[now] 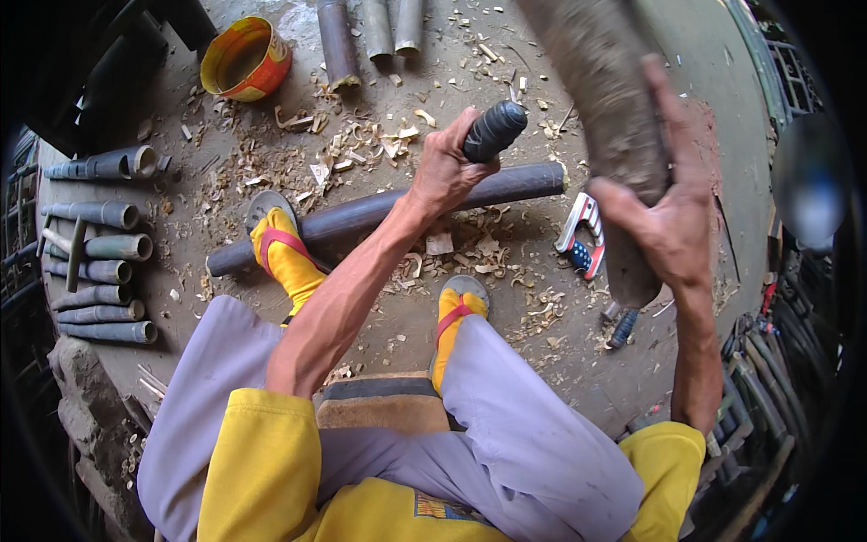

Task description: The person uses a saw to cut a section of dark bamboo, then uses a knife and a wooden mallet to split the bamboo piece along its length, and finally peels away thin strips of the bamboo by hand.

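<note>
My left hand [449,163] is closed around a black-wrapped tool handle [497,129]; its working end is hidden by the hand. Beneath it, a dark bamboo pole [361,219] lies on the ground, and my left sandalled foot [282,242] rests against it. Raised on the right, a thick, rough wooden club [614,108] is gripped by my right hand [668,212], with thumb and fingers wrapped about its side; its far end is blurred. A saw handle in red, white and blue [582,237] lies on the ground just left of the club's lower end.
Wood shavings [388,144] litter the ground. A red and yellow bucket [246,59] stands at far left, near cut bamboo lengths [337,45]. More bamboo pieces [95,271] lie in a row at left. Another black-wrapped handle [623,329] is by the club.
</note>
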### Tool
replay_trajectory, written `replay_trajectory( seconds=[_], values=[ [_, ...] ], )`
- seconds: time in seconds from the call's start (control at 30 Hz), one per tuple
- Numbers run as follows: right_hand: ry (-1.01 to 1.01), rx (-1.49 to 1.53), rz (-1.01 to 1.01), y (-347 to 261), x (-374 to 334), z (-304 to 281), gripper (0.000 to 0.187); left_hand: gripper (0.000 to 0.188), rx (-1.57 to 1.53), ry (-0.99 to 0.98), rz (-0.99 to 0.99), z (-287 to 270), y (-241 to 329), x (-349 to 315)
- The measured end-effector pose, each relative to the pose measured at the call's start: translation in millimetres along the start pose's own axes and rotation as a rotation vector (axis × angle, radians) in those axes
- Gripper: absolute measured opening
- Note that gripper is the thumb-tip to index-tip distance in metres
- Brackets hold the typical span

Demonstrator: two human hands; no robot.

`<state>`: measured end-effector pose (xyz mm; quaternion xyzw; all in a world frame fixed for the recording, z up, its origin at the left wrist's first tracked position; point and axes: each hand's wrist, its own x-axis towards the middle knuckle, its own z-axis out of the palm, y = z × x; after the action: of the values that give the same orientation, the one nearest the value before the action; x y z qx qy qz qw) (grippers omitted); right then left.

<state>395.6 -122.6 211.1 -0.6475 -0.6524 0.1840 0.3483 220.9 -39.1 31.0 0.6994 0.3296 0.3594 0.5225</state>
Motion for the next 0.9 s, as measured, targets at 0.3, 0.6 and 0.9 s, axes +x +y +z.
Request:
replay_trajectory(
  seconds=[0.3, 0.6, 0.9],
  values=[
    [0.002, -0.100, 0.087, 32.2, -32.5, 45.2, 0.091, 0.031, -0.089, -0.086, -0.063, 4.4, -10.2, 7.9],
    [0.203, 0.083, 0.395, 44.6, -84.1, 45.1, 0.097, 0.022, -0.384, -0.041, -0.747, -14.5, -67.6, 58.3],
    [0.233, 0.118, 0.493, 53.3, -123.6, 49.6, 0.096, 0.020, -0.290, 0.242, -0.121, 2.9, 12.7, -0.7]
  ],
)
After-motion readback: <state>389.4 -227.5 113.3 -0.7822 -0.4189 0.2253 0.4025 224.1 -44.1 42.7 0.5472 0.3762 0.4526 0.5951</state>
